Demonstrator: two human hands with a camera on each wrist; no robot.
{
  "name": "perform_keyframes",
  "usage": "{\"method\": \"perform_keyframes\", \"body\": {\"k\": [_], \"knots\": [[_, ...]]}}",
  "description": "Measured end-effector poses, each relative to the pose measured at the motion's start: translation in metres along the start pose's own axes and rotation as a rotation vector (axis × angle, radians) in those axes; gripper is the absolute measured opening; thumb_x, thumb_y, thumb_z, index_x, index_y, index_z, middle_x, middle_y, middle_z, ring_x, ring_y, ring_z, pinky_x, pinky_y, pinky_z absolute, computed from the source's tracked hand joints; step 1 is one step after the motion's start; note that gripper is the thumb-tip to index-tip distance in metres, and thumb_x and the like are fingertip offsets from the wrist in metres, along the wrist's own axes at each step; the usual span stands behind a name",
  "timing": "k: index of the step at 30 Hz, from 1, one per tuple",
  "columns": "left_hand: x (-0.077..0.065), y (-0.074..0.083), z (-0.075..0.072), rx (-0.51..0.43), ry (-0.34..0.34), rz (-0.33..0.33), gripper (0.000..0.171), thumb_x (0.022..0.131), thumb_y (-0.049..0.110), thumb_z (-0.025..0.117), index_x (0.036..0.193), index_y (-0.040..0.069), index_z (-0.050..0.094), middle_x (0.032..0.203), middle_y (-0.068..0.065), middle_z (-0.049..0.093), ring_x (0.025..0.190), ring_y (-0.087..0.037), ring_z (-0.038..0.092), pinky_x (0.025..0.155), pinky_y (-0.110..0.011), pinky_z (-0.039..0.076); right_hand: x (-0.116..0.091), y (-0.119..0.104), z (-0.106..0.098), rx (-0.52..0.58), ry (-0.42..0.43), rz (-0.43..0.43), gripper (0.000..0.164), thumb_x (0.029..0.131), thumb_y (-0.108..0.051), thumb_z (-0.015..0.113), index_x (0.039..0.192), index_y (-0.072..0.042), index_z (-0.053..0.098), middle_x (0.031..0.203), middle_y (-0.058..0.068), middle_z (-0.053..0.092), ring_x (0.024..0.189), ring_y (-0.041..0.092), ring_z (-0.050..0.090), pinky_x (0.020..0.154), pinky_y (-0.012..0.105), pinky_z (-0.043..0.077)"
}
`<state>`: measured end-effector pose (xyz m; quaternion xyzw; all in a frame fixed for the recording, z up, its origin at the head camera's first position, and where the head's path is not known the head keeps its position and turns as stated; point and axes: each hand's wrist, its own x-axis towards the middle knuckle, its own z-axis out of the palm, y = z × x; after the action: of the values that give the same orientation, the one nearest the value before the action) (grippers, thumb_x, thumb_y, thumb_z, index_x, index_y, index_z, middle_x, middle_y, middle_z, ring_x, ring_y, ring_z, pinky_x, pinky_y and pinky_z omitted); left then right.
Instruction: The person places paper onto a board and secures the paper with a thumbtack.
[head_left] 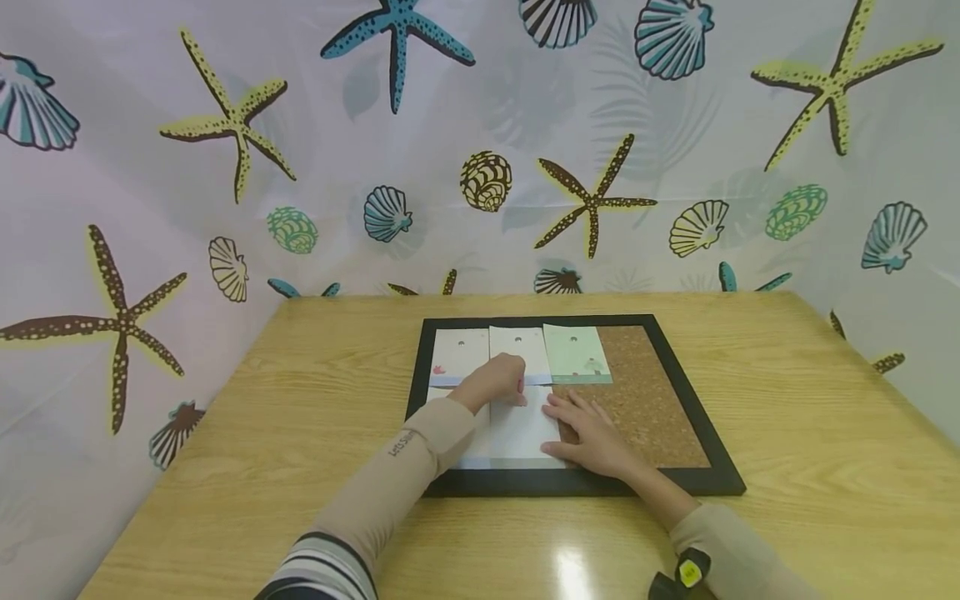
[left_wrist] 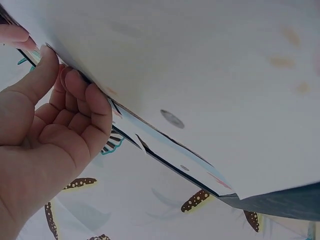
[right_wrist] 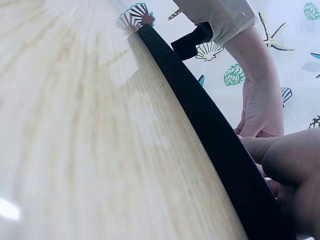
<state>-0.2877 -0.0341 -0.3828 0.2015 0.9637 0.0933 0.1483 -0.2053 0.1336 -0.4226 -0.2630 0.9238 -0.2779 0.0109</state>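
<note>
My left hand [head_left: 495,382] is over the top of a white card [head_left: 522,437] in the lower row on a black-framed cork board [head_left: 645,392]. Its fingers curl in while the thumb presses down at the card's upper edge; whatever lies under the thumb tip is hidden. My right hand [head_left: 596,437] spreads its fingers across the same card's right edge and the cork, holding it flat. Left of it, another pale card [head_left: 474,446] lies partly under my left forearm. Above are two white cards, one with a red print [head_left: 450,357], and a green card [head_left: 577,354], each with a small round grey spot.
The board lies on a wooden table [head_left: 337,358], its black frame [head_left: 495,483] raised above the tabletop. Bare cork shows on the right side. A cloth [head_left: 450,250] printed with shells and starfish hangs behind and around the table. Light glares near the front edge.
</note>
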Motion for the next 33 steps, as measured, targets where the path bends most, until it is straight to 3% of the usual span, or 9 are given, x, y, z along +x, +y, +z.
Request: {"method": "perform_keyframes", "body": {"k": [1,4,20,33], "knots": [[0.0072,-0.0038,0.0047,0.002,-0.002,-0.002,0.018,0.075,0.018,0.072,0.074,0.008,0.058,0.067,0.001,0.054,0.065,-0.014,0.049,0.065,-0.023,0.041,-0.0001,0.0003,0.0000,0.003,0.000,-0.001,0.057,0.080,-0.032,0.066,0.124,0.001,0.050,0.135,0.019,0.039,0.128,0.041,0.019,0.099,0.059,0.010],[0.0075,-0.0028,0.0052,-0.002,-0.006,-0.009,0.018,0.076,0.019,0.072,0.075,0.008,0.057,0.067,0.001,0.054,0.066,-0.014,0.048,0.065,-0.023,0.041,-0.0004,0.0016,0.0007,0.011,0.003,-0.005,0.057,0.080,-0.031,0.066,0.124,0.001,0.050,0.135,0.019,0.038,0.128,0.041,0.018,0.099,0.059,0.009],[0.0035,-0.0001,0.0059,-0.063,-0.001,-0.049,0.019,0.076,0.020,0.072,0.072,0.009,0.057,0.066,0.000,0.054,0.065,-0.014,0.048,0.063,-0.022,0.039,0.0006,0.0042,0.0028,-0.005,0.004,0.003,0.057,0.079,-0.032,0.066,0.124,0.000,0.051,0.135,0.018,0.038,0.129,0.040,0.018,0.099,0.058,0.008],[-0.0012,-0.0016,0.0032,-0.098,-0.014,-0.030,0.019,0.077,0.021,0.071,0.071,0.009,0.057,0.066,0.000,0.054,0.065,-0.013,0.047,0.062,-0.023,0.039,-0.0016,-0.0008,0.0020,-0.006,0.001,0.010,0.057,0.080,-0.032,0.066,0.124,-0.001,0.051,0.136,0.017,0.038,0.129,0.040,0.018,0.099,0.059,0.009]]}}
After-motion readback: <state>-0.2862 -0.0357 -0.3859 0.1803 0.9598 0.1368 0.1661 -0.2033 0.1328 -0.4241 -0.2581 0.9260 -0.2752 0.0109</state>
